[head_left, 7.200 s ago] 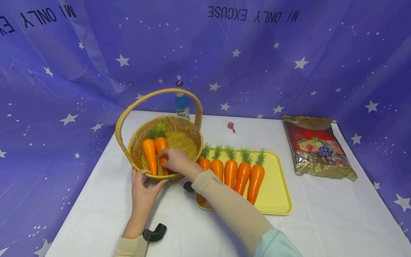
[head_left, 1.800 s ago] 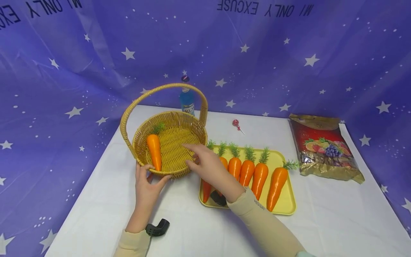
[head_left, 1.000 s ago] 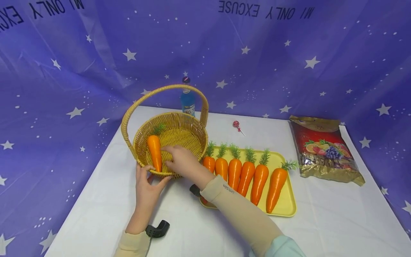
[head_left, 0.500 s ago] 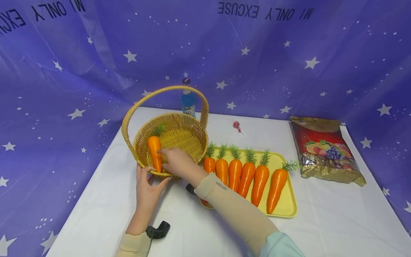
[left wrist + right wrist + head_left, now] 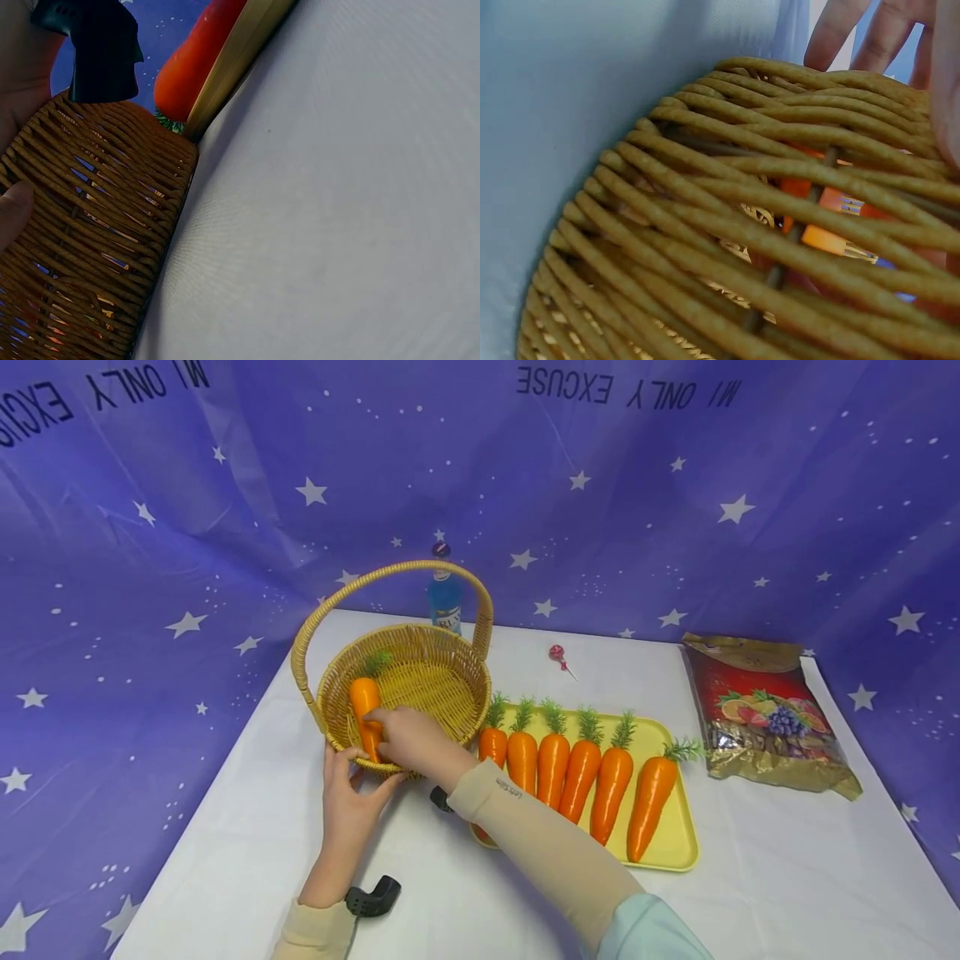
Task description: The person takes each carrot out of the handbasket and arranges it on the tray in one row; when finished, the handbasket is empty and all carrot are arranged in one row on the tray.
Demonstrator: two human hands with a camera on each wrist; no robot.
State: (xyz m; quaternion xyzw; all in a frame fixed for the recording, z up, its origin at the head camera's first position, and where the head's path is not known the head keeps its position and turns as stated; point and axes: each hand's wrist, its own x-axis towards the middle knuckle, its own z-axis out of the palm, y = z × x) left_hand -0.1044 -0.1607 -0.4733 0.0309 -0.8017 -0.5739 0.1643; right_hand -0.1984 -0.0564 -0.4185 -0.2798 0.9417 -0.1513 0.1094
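A wicker basket (image 5: 435,689) with a tall arched handle stands on the left of the table. My left hand (image 5: 348,802) grips its near rim, fingers over the edge and thumb on the outer wall. Inside lies one orange carrot (image 5: 364,695) with a green top, leaning on the left wall. Reaching over the rim, my right hand (image 5: 416,739) pinches this carrot around its middle; part of the grip is hidden. In the left wrist view, the thumb (image 5: 15,210) rests on the weave. Several carrots (image 5: 552,760) lie side by side on a yellow tray (image 5: 678,835).
Behind the basket stands a blue bottle (image 5: 446,602). A red lollipop (image 5: 557,652) lies beyond the tray, and a red and gold bag (image 5: 768,714) is at the right. The rightmost carrot (image 5: 651,806) lies apart from the row, its leaves over the tray's edge.
Earlier, two carrots lay in the basket; one now is gone from it, and the tray has one more at its right. My right hand has come back from the tray side onto the remaining carrot.
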